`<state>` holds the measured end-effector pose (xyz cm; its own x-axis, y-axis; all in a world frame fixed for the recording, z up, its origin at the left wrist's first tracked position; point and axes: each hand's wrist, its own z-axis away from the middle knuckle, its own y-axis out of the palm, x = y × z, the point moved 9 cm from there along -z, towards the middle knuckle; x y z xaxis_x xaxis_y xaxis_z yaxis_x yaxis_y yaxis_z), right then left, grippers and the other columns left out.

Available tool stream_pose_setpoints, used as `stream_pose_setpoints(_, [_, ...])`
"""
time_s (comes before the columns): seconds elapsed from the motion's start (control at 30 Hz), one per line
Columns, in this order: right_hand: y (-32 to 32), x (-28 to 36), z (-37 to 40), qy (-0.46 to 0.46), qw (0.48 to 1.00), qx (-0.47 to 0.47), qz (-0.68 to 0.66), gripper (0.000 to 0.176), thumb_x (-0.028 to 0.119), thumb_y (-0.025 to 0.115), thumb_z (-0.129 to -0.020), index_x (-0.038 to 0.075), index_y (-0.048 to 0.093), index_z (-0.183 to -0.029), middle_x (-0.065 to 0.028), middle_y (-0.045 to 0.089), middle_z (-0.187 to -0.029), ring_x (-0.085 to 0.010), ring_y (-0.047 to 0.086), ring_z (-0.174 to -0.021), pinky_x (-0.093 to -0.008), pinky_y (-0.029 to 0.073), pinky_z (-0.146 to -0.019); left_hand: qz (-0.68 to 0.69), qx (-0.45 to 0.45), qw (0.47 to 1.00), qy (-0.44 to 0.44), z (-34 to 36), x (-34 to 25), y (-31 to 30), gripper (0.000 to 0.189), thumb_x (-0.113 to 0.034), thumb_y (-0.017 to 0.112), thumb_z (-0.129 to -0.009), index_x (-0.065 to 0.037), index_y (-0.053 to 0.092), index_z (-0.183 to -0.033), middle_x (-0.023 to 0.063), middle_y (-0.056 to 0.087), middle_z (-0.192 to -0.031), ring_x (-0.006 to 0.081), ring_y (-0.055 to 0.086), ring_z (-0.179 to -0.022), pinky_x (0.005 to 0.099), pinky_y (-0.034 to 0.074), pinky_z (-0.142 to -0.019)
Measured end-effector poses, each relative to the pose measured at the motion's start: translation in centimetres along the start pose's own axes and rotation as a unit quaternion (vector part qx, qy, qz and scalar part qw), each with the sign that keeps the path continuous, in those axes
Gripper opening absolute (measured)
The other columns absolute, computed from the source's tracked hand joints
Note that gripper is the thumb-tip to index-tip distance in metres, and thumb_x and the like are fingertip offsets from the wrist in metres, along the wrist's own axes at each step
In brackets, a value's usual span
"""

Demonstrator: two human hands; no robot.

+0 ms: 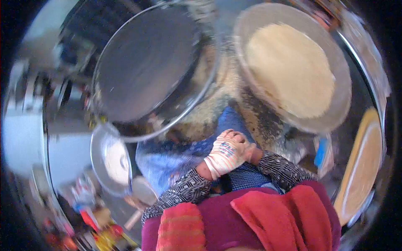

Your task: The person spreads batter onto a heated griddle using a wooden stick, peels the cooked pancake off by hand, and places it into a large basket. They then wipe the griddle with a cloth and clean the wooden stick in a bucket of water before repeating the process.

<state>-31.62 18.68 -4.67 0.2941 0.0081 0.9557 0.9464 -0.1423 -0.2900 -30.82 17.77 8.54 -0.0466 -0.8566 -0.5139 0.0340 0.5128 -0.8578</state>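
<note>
My left hand [226, 155], in a striped pale work glove with blue print on its back, is closed and clasped against my right hand [252, 153]. Both rest together over my lap, above blue patterned cloth [167, 159]. Most of the right hand is hidden behind the glove; its wrist shows bare below a black-and-white sleeve. Bare-looking fingers show at the upper edge of the clasp, but blur hides whose they are. No tool is visible in either hand. Ahead of them stand a large dark round pan [146, 62] and a wide basin [341, 92] of pale yellow grain or meal [291, 69].
At left sits a metal bowl [98, 161] with white contents, beside a smaller round dish [143, 190]. Colourful packets [104, 234] lie at lower left. A yellow-rimmed round tray [356, 167] stands at right. Spilled grain [226, 83] covers the floor between pan and basin.
</note>
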Motion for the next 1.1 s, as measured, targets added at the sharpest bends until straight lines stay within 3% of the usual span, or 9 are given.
stream_pose_setpoints(0.1, [3.6,-1.1,-2.5,0.075,0.912,0.161,0.371,0.027,0.033,0.056,-0.090,0.010,0.070,-0.086,-0.0108,0.071,-0.089,-0.0314,0.067,-0.085,-0.0439,0.050,-0.081,-0.011,-0.074,0.985,-0.153,7.6,5.5,-0.8,0.030,-0.036,0.054,-0.090,-0.011,0.069,-0.087,0.0106,0.066,-0.091,0.0327,0.060,-0.094,0.0448,0.043,-0.091])
stream_pose_setpoints(0.33, [2.2,-0.6,-5.1,0.039,0.968,-0.039,0.245,0.029,0.031,0.055,-0.092,0.008,0.065,-0.078,-0.0167,0.066,-0.081,-0.0368,0.063,-0.079,-0.0468,0.049,-0.074,0.052,-0.301,0.917,-0.257,21.9,7.4,-4.7,0.018,-0.013,0.061,-0.088,-0.001,0.065,-0.100,0.0185,0.067,-0.099,0.0358,0.062,-0.096,0.0440,0.050,-0.085])
stream_pose_setpoints(0.47, [-4.6,-3.5,0.9,0.142,0.924,-0.230,0.269,0.018,0.022,0.059,-0.090,0.007,0.067,-0.097,-0.0169,0.067,-0.093,-0.0350,0.065,-0.090,-0.0416,0.051,-0.079,0.097,-0.292,0.902,-0.303,24.5,8.7,-2.6,0.016,-0.008,0.060,-0.091,-0.001,0.065,-0.103,0.0170,0.068,-0.102,0.0359,0.063,-0.097,0.0424,0.049,-0.088])
stream_pose_setpoints(0.63, [-9.9,-8.7,16.2,0.348,0.785,-0.243,0.451,0.031,0.026,0.067,-0.082,0.009,0.064,-0.108,-0.0169,0.068,-0.099,-0.0353,0.065,-0.095,-0.0426,0.051,-0.084,0.096,-0.225,0.936,-0.254,21.2,8.6,-1.5,0.014,-0.007,0.060,-0.090,-0.001,0.064,-0.102,0.0155,0.067,-0.102,0.0332,0.063,-0.094,0.0414,0.049,-0.086])
stream_pose_setpoints(0.7, [-13.1,-8.9,22.3,0.417,0.726,-0.287,0.465,0.046,0.028,0.072,-0.076,0.007,0.061,-0.115,-0.0202,0.066,-0.107,-0.0378,0.063,-0.100,-0.0435,0.050,-0.089,0.064,-0.217,0.953,-0.201,20.0,9.0,-1.6,0.014,-0.007,0.061,-0.090,-0.001,0.064,-0.102,0.0152,0.067,-0.102,0.0335,0.063,-0.093,0.0415,0.049,-0.085])
stream_pose_setpoints(0.77, [-15.7,-8.6,30.0,0.305,0.657,-0.379,0.576,0.060,0.039,0.074,-0.074,0.002,0.057,-0.118,-0.0190,0.066,-0.102,-0.0372,0.063,-0.096,-0.0442,0.050,-0.085,0.045,-0.229,0.962,-0.142,18.6,8.0,-2.4,0.014,-0.006,0.063,-0.087,-0.002,0.064,-0.101,0.0153,0.066,-0.100,0.0338,0.063,-0.091,0.0420,0.049,-0.084])
stream_pose_setpoints(0.83, [-18.5,-10.2,36.4,0.524,0.623,-0.417,0.405,0.079,0.051,0.074,-0.073,0.002,0.048,-0.131,-0.0231,0.059,-0.121,-0.0388,0.057,-0.112,-0.0456,0.045,-0.096,0.050,-0.208,0.968,-0.128,17.4,7.9,-2.0,0.015,-0.005,0.064,-0.086,-0.002,0.064,-0.100,0.0150,0.066,-0.100,0.0337,0.063,-0.092,0.0422,0.049,-0.084])
stream_pose_setpoints(0.93, [-20.1,-10.8,39.7,0.637,0.559,-0.394,0.357,0.104,0.065,0.070,-0.071,0.006,0.028,-0.146,-0.0214,0.036,-0.146,-0.0385,0.032,-0.137,-0.0525,0.025,-0.112,0.059,-0.171,0.977,-0.113,15.7,6.9,-0.8,0.015,-0.011,0.064,-0.087,-0.003,0.065,-0.100,0.0139,0.066,-0.102,0.0335,0.062,-0.095,0.0430,0.048,-0.086])
stream_pose_setpoints(1.1, [-19.7,-10.0,36.7,0.622,0.543,-0.305,0.475,0.069,0.042,0.071,-0.076,-0.003,0.051,-0.123,-0.0231,0.062,-0.117,-0.0390,0.061,-0.107,-0.0444,0.049,-0.091,0.058,-0.125,0.982,-0.129,15.5,6.1,0.5,0.018,-0.016,0.064,-0.087,-0.005,0.066,-0.101,0.0137,0.066,-0.103,0.0333,0.061,-0.099,0.0437,0.046,-0.088])
